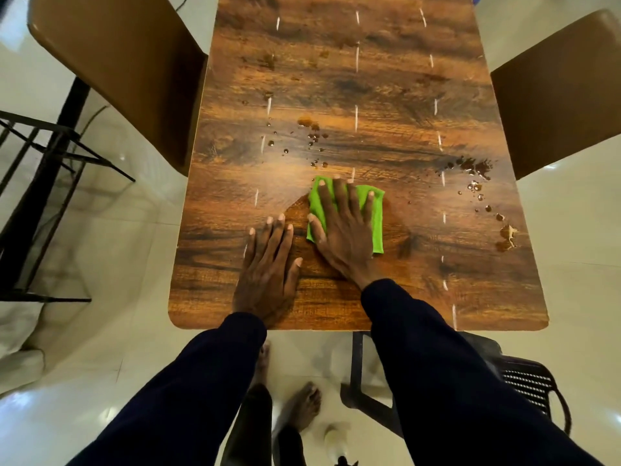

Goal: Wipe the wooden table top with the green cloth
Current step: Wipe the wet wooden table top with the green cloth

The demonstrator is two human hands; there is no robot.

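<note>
The wooden table top [386, 105] fills the middle of the head view. A folded green cloth [376, 216] lies on it near the front edge. My right hand [346, 230] presses flat on the cloth with fingers spread. My left hand [268, 270] rests flat on the bare wood just left of the cloth, holding nothing. Brown liquid drops [311, 136] dot the wood beyond the cloth, and more brown spill [477, 168] spreads along the right side down to a patch [505, 235] near the right edge.
A brown chair [124, 65] stands at the table's left side and another chair [557, 105] at its right. A black metal frame [43, 169] is on the floor at far left. A dark basket [531, 381] and a table leg [358, 364] sit below the front edge.
</note>
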